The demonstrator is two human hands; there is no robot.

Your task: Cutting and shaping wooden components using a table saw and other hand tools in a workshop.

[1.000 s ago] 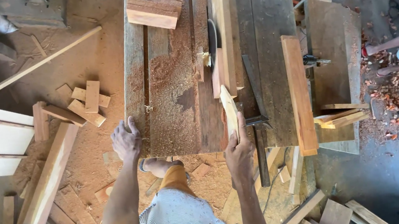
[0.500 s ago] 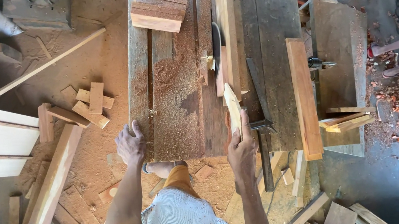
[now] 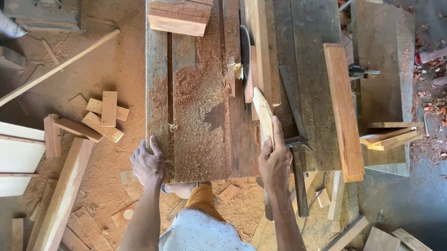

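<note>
Saw blade (image 3: pixel 245 49) in table (image 3: pixel 201 117) slot; wood strip (image 3: pixel 263 117) just before it; stacked boards (image 3: pixel 177 10) at far end.

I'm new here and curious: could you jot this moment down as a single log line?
left hand: resting on bench edge | right hand: gripping wood strip on edge, beside saw blade | sawdust on bench | offcuts on floor

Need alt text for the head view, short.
Seen from above, a person's right hand pushes a narrow wood strip toward the saw blade of a sawdust-covered table saw, while the left hand rests on the table's near left edge. Offcuts litter the floor.
</note>
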